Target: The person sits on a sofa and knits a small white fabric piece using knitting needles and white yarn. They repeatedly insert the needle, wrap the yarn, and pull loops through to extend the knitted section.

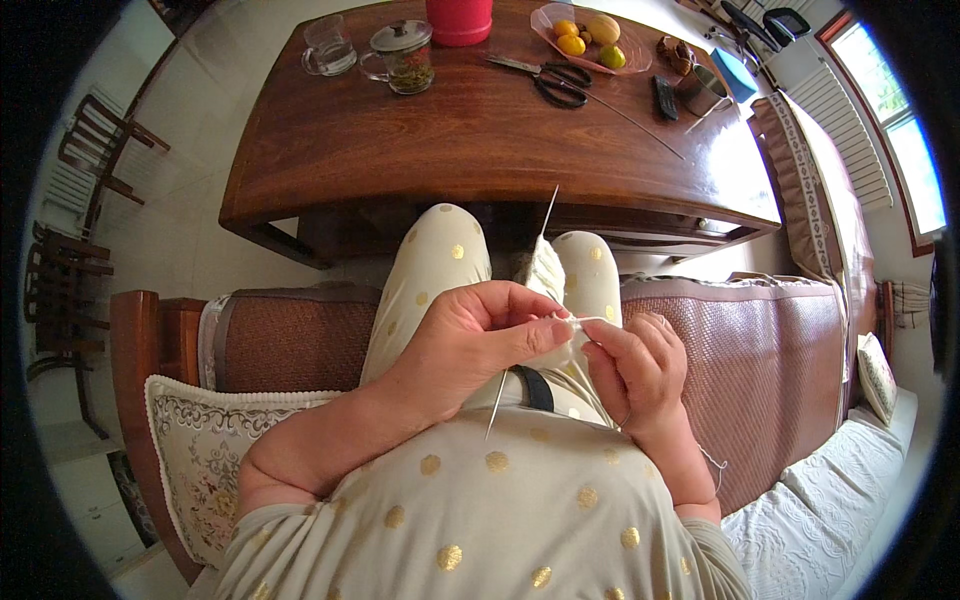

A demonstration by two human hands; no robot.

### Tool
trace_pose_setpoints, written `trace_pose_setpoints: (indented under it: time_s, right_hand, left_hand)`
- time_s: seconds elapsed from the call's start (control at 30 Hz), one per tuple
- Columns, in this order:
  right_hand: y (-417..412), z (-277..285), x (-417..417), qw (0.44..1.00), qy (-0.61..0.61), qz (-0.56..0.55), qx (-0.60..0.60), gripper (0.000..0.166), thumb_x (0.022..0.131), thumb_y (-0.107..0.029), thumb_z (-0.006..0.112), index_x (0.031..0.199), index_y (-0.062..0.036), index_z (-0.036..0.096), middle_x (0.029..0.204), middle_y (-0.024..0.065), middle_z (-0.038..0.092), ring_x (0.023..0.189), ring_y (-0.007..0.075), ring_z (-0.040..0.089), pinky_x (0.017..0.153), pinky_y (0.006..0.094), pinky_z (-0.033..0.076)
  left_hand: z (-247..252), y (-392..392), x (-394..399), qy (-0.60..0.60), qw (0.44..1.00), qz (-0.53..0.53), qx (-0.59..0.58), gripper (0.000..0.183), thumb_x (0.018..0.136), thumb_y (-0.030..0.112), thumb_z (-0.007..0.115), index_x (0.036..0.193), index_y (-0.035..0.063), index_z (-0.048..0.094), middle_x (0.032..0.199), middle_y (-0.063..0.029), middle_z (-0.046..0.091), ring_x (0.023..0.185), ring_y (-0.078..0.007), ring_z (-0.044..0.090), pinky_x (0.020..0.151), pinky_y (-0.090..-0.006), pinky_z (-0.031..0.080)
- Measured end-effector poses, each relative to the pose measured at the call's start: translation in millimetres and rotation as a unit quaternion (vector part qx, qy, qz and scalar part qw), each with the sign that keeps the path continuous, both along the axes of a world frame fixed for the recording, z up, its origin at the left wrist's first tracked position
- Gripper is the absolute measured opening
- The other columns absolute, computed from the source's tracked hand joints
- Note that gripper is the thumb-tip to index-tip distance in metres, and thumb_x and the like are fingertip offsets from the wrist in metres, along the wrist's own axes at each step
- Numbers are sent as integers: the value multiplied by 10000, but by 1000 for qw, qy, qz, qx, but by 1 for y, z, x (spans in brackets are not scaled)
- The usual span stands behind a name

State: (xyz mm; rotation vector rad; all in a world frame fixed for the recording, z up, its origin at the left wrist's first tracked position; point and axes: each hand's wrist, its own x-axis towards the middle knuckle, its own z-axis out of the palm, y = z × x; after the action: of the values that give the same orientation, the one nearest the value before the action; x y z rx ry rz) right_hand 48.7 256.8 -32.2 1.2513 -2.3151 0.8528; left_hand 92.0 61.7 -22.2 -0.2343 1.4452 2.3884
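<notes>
My left hand [487,330] pinches a small piece of cream-white knitting [546,271] between thumb and index finger, above my lap. From the top of the knitting a thin metal knitting needle [550,210] points toward the table. Below my left hand, another length of needle [495,405] slants down over my shirt. Close beside it, my right hand [637,360] has its thumb and index finger closed on white yarn [596,320] at the edge of the work. Its fingers hide whether a needle lies within the grip. A loose yarn strand [714,459] hangs past my right forearm.
On the wooden table [360,150] lie black-handled scissors [559,79], another needle [637,121] and a remote control [664,97]. A lidded glass mug [409,67], a glass cup [330,49], a metal mug [703,90] and a fruit dish [630,56] stand farther back. A cushion [217,450] lies at my left.
</notes>
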Motion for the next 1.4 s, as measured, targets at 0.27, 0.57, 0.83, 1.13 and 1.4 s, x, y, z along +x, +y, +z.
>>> trace_pose_setpoints:
  time_s: [0.27,0.57,0.83,1.13,1.4]
  right_hand:
    - [0,4,0,997,34,-12,65,372,717,-177,716,1052,-47,617,682,29,494,603,189,507,536,309,390]
    - [-26,4,-26,974,-194,111,-30,623,660,-462,741,1053,-20,545,892,126,561,827,307,545,748,382,436]
    - [-11,3,-13,999,-37,-5,-31,255,685,-179,732,901,-68,652,651,38,498,585,205,494,557,325,401]
    - [-10,1,-11,998,-32,1,-60,252,706,-100,693,952,-60,658,586,31,480,506,195,472,500,316,386]
    - [-5,8,-9,998,-28,45,-19,298,705,-74,666,1003,-67,654,571,22,456,498,188,461,493,310,375]
  left_hand:
    - [-7,2,1,33,991,52,-116,141,847,75,626,954,-15,646,885,-41,655,793,-73,586,730,-208,481]
    - [-6,5,2,77,987,27,-136,129,854,73,618,950,-7,649,878,-26,653,782,-62,580,712,-221,488]
    - [-8,0,-1,63,992,59,-88,151,848,93,634,963,-4,652,833,-5,636,743,-32,548,664,-180,460]
    - [-11,2,-3,29,997,72,9,159,877,65,576,1018,5,620,883,-29,637,752,-73,576,687,-204,474]
    - [-3,0,-2,34,996,73,-34,166,872,47,573,1025,16,628,777,23,585,546,1,375,455,-161,279]
